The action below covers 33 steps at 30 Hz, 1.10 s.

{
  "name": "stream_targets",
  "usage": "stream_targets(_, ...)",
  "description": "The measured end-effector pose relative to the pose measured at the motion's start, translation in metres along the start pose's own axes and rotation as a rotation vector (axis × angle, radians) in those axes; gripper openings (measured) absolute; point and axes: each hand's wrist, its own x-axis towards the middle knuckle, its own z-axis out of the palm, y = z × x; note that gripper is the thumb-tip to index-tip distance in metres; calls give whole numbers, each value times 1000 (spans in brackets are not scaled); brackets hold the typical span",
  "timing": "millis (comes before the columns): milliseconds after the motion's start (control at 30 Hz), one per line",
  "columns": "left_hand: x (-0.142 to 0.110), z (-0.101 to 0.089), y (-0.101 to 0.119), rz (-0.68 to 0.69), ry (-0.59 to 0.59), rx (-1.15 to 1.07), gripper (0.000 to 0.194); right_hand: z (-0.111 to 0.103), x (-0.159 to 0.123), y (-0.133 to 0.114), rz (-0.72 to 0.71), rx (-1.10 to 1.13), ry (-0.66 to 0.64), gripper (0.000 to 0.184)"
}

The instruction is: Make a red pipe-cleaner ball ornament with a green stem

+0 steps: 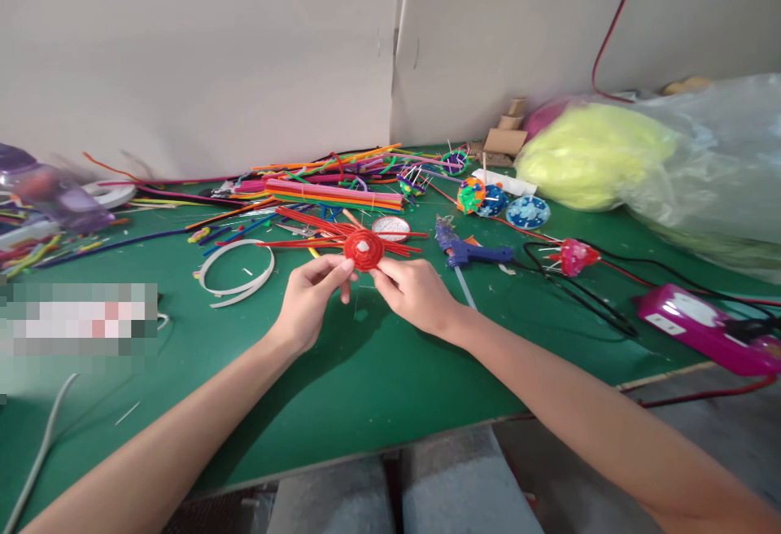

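Note:
Between my two hands is a round red coil (364, 252), wound like pipe cleaner, with a small whitish spot at its centre. My left hand (314, 290) pinches its left edge between thumb and fingers. On the opposite edge, my right hand (415, 290) grips it the same way, its fingertips partly hidden behind the coil. Both hands hover over the green table (366, 404). Just behind the coil lie loose red pipe cleaners (305, 223) and a small round white-filled lid or dish (391, 229).
A blue glue gun (473, 251) with a black cord lies right of my hands, near a magenta power strip (701, 326). Bundled colourful pipe cleaners (335, 194) stretch along the back. A white strip loop (237, 273) lies left. Plastic bags (598, 155) fill the back right.

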Motion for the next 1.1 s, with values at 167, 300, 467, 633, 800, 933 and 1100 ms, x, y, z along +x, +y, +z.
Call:
stream_targets(167, 0, 0, 0, -2, -7, -15, 20, -1, 0, -2, 20, 19, 4, 24)
stream_targets(300, 0, 0, 0, -4, -5, -12, 20, -3, 1, -3, 35, 49, 3, 21)
stream_targets(467, 0, 0, 0, 3, 17, -6, 21, -3, 0, -3, 29, 60, 18, 25)
stream_targets(633, 1, -1, -1, 2, 6, -10, 21, -2, -1, -2, 16, 42, 33, 27)
stream_targets(800, 0, 0, -2, -2, -21, -5, 22, -3, 0, -3, 6, 60, 81, 29)
stream_targets(933, -1, 1, -1, -3, -33, -16, 22, -3, 0, -3, 14, 70, 117, 31)
stream_targets(1100, 0, 2, 0, -5, -19, -18, 23, -2, 0, -2, 47, 142, 91, 27)
